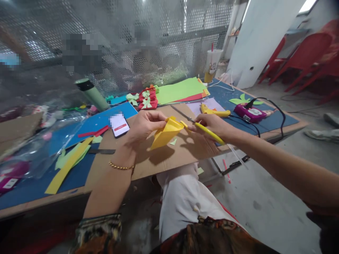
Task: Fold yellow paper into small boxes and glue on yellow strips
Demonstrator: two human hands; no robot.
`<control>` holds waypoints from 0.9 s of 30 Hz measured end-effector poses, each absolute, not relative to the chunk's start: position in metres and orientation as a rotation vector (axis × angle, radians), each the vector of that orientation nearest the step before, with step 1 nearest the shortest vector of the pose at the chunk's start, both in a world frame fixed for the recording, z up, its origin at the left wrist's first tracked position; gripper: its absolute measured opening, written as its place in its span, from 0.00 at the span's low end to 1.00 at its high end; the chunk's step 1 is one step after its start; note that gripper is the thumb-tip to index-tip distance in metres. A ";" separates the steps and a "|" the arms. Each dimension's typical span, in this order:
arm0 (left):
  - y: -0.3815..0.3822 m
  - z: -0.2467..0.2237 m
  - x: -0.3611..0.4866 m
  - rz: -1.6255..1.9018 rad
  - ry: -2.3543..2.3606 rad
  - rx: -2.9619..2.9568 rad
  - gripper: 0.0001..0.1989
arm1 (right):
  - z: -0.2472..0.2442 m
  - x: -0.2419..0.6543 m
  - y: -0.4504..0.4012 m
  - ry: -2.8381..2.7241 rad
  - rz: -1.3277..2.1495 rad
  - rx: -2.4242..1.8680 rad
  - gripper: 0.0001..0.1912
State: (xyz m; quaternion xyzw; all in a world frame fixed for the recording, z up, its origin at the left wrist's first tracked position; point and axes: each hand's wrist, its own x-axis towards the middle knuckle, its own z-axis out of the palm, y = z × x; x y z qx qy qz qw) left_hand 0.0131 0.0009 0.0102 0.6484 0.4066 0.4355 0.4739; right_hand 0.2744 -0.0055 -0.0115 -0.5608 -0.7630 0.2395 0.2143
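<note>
My left hand [147, 124] pinches a folded piece of yellow paper [167, 133] by its upper left edge, above a cardboard sheet [152, 165]. My right hand [212, 125] is closed around yellow-handled scissors [212, 134], whose blades point away to the upper left, past the paper. The right fingertips are close to a small yellow tip at the paper's right side; whether they touch the paper, I cannot tell. Under the paper, a small pale green scrap [173, 141] lies on the cardboard.
A yellow glue gun [215, 111] lies at right, near a purple box [250, 113] with a black cable. Left are a phone [119, 125], yellow paper strip [69, 165] and green tumbler [92, 94]. Behind are red paper bundles [148, 98], green sheets [180, 91] and a drink cup [212, 65].
</note>
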 end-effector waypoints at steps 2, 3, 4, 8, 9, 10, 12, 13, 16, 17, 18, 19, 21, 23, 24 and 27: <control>0.003 0.009 0.010 1.128 0.940 1.588 0.09 | -0.011 0.260 0.016 -2.232 0.562 -1.755 0.20; 0.004 0.009 0.010 1.148 0.909 1.591 0.10 | -0.011 0.253 0.023 -2.315 0.450 -1.818 0.18; 0.004 0.008 0.010 1.163 0.876 1.600 0.11 | -0.011 0.246 0.028 -2.402 0.326 -1.864 0.18; 0.003 0.006 0.012 1.190 0.782 1.659 0.14 | -0.010 0.227 0.031 -2.615 0.035 -1.896 0.22; 0.003 0.006 0.012 1.194 0.777 1.665 0.14 | -0.008 0.226 0.030 -2.644 0.016 -1.891 0.22; 0.002 0.007 0.012 1.193 0.781 1.668 0.15 | -0.005 0.227 0.028 -2.676 0.003 -1.877 0.22; 0.002 0.007 0.012 1.189 0.798 1.672 0.15 | 0.003 0.233 0.024 -2.702 -0.047 -1.824 0.22; 0.002 0.007 0.012 1.192 0.808 1.672 0.15 | 0.008 0.237 0.022 -2.661 -0.075 -1.787 0.22; 0.000 0.007 0.013 1.195 0.839 1.670 0.16 | 0.020 0.251 0.008 -2.350 -0.095 -1.556 0.17; -0.001 0.007 0.013 1.189 0.849 1.668 0.16 | 0.023 0.255 0.002 -2.249 -0.056 -1.420 0.16; -0.002 0.007 0.014 1.178 0.857 1.667 0.16 | 0.025 0.258 -0.004 -2.178 0.017 -1.267 0.15; -0.003 0.007 0.015 1.166 0.863 1.664 0.16 | 0.026 0.259 -0.009 -2.138 0.111 -1.122 0.14; -0.004 0.006 0.017 1.145 0.868 1.660 0.15 | 0.026 0.259 -0.017 -2.122 0.318 -0.896 0.12; -0.005 0.006 0.019 1.125 0.866 1.658 0.15 | 0.024 0.257 -0.019 -2.141 0.466 -0.797 0.12; -0.005 0.005 0.019 1.115 0.865 1.657 0.15 | 0.022 0.256 -0.019 -2.151 0.507 -0.780 0.12; -0.005 0.005 0.018 1.089 0.861 1.671 0.15 | 0.018 0.255 -0.016 -2.165 0.565 -0.776 0.14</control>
